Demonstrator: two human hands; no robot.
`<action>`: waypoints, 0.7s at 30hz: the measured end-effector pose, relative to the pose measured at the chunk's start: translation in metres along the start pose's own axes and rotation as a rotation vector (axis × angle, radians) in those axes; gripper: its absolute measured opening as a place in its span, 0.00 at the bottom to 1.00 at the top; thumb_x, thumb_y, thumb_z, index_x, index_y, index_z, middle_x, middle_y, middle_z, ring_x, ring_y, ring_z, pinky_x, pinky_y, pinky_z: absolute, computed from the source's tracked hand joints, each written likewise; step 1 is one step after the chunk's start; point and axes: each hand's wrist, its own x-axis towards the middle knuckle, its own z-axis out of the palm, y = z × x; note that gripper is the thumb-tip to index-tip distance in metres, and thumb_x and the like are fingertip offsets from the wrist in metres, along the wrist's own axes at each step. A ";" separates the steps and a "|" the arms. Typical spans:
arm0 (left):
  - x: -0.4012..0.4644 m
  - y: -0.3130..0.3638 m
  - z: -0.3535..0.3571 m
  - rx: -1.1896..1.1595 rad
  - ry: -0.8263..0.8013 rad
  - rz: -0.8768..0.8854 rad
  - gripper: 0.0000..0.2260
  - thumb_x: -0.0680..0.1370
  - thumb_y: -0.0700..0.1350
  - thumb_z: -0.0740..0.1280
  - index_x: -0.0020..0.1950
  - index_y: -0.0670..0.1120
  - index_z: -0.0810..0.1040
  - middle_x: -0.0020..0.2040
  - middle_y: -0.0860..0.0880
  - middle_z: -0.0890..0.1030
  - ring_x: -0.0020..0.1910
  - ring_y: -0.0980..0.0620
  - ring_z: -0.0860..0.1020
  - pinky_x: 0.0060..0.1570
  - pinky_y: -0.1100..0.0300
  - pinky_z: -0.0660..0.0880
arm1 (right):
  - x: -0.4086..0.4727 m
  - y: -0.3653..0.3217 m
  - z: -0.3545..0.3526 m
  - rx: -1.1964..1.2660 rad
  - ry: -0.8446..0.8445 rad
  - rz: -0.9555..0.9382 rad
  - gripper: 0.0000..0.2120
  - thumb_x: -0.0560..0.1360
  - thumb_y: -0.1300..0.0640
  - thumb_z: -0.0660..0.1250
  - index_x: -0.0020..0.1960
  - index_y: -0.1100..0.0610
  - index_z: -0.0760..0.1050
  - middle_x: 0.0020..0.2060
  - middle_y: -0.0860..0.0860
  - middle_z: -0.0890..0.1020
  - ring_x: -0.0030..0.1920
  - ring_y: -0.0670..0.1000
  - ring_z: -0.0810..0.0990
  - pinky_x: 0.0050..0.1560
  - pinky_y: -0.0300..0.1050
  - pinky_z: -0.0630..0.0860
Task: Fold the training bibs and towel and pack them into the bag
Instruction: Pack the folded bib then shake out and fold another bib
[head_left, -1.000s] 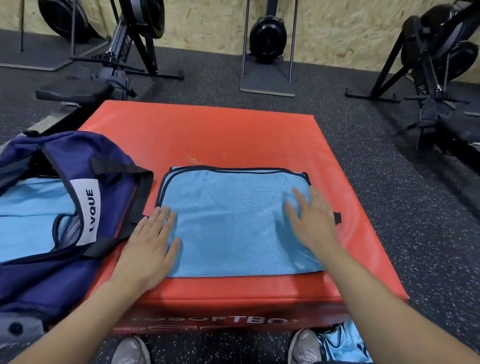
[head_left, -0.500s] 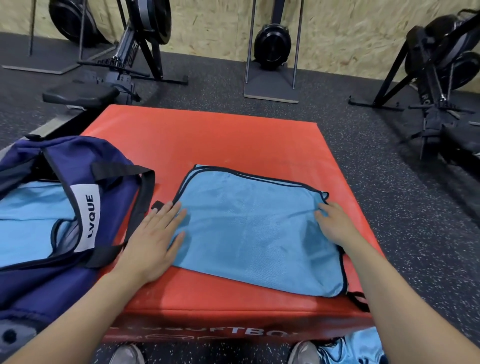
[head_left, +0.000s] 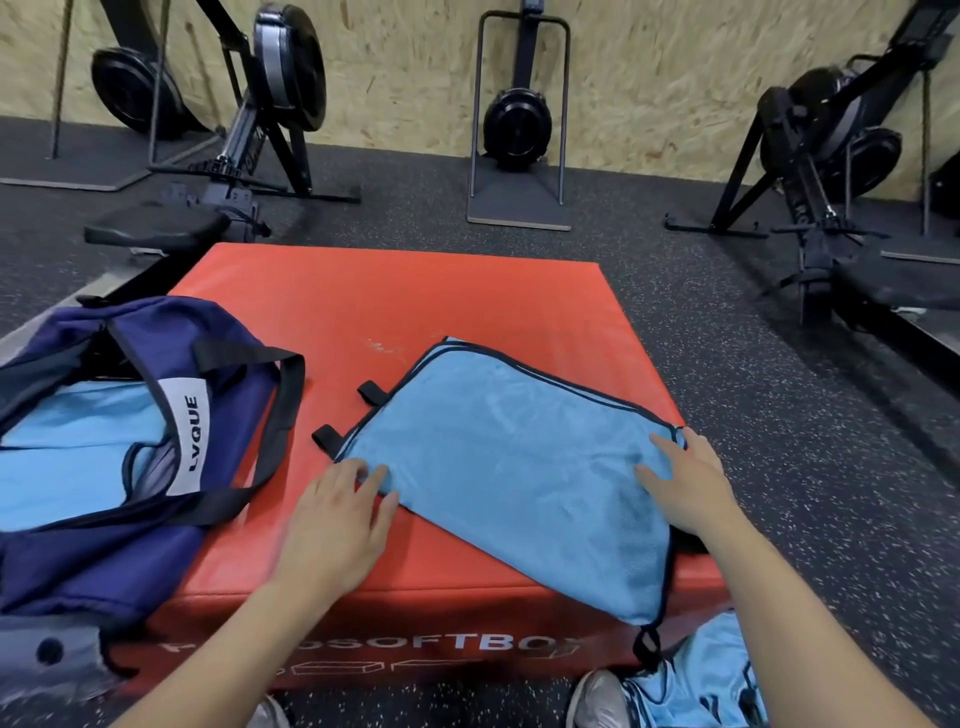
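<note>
A person's left hand (head_left: 337, 525) rests flat, fingers loose and slightly spread, its fingertips touching the near-left corner of a folded blue towel (head_left: 519, 467), while the right hand (head_left: 685, 483) lies open-palmed on the towel's right edge; neither hand clamps the cloth. The towel sits skewed on a red soft box (head_left: 395, 306), its long axis running diagonally from the far left toward the near right, with the near-right corner hanging over the box's front edge and a black loop (head_left: 648, 644) dangling below. With nothing gripped, that overhang could likely drag the towel off the box or let the fold slip open. To the left, on the box's edge, a navy bag (head_left: 104, 545) lies open with light blue fabric (head_left: 67, 452) already inside. More blue fabric (head_left: 696, 686) lies on the floor beside a shoe (head_left: 597, 699).
</note>
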 end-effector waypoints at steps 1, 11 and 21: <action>0.003 0.000 0.002 -0.011 -0.014 -0.021 0.25 0.81 0.60 0.50 0.64 0.49 0.78 0.57 0.49 0.76 0.54 0.45 0.77 0.54 0.50 0.73 | 0.002 -0.003 0.002 -0.006 -0.004 -0.014 0.30 0.80 0.44 0.63 0.79 0.48 0.61 0.81 0.54 0.51 0.80 0.55 0.46 0.79 0.52 0.50; 0.106 -0.035 0.021 -0.013 -0.140 -0.077 0.34 0.78 0.63 0.41 0.69 0.47 0.75 0.70 0.44 0.74 0.70 0.43 0.71 0.65 0.46 0.70 | 0.025 -0.023 0.027 -0.066 -0.092 -0.197 0.25 0.79 0.45 0.65 0.76 0.43 0.66 0.80 0.54 0.56 0.80 0.54 0.51 0.78 0.50 0.51; 0.247 -0.072 0.042 0.095 -0.329 -0.157 0.25 0.84 0.59 0.47 0.81 0.60 0.51 0.82 0.45 0.49 0.81 0.45 0.46 0.78 0.42 0.47 | 0.034 -0.053 0.043 -0.102 -0.134 -0.376 0.24 0.79 0.43 0.65 0.74 0.41 0.68 0.77 0.52 0.63 0.77 0.51 0.59 0.74 0.40 0.54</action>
